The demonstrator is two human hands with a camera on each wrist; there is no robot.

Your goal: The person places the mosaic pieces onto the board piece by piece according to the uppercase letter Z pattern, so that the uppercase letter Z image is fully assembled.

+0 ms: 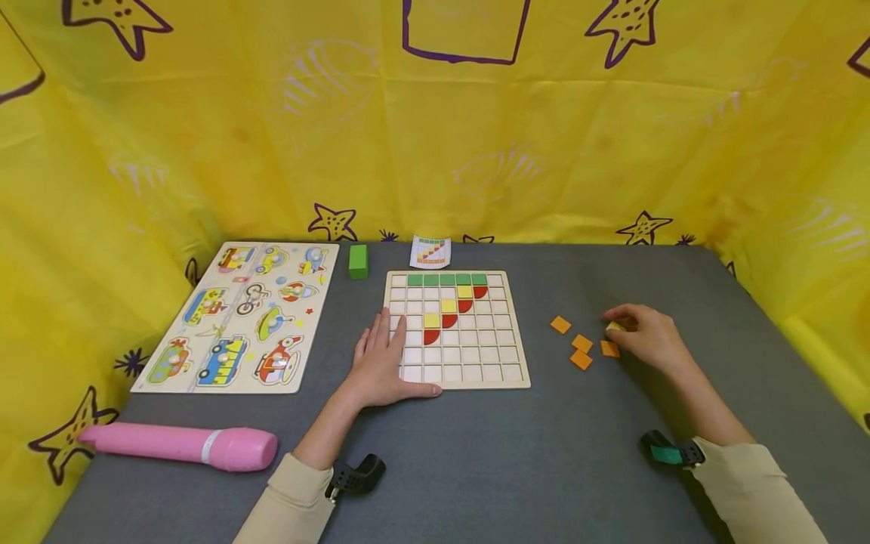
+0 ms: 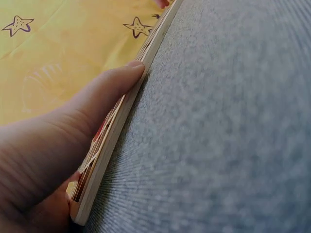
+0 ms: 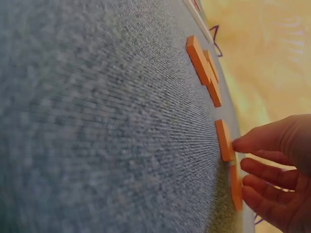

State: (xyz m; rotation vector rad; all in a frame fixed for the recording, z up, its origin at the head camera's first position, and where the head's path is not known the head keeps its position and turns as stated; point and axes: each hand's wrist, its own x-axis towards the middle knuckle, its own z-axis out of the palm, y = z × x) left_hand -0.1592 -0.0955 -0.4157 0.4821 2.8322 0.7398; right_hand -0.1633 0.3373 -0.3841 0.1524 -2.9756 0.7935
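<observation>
My left hand point(image 1: 381, 370) lies spread over the left front corner of a wooden grid board point(image 1: 476, 353). Its thumb point(image 2: 109, 87) presses along the near edge in the left wrist view. On the board are a row of green squares point(image 1: 447, 279), a diagonal of yellow squares point(image 1: 449, 306) and red quarter-circles point(image 1: 450, 322) beside them. To the right, my right hand point(image 1: 646, 336) pinches a small yellow square tile point(image 1: 615, 326) between thumb and fingers. Loose orange square tiles point(image 1: 582, 343) lie around its fingertips; in the right wrist view one orange tile point(image 3: 223, 141) sits right by the thumb.
A small pattern card point(image 1: 430, 253) stands behind the board, with a green block point(image 1: 358, 261) to its left. Farther left lies a vehicle peg puzzle point(image 1: 238, 317). A pink marker-shaped object point(image 1: 177, 444) rests at the front left. A yellow patterned cloth point(image 1: 435, 151) surrounds the grey table.
</observation>
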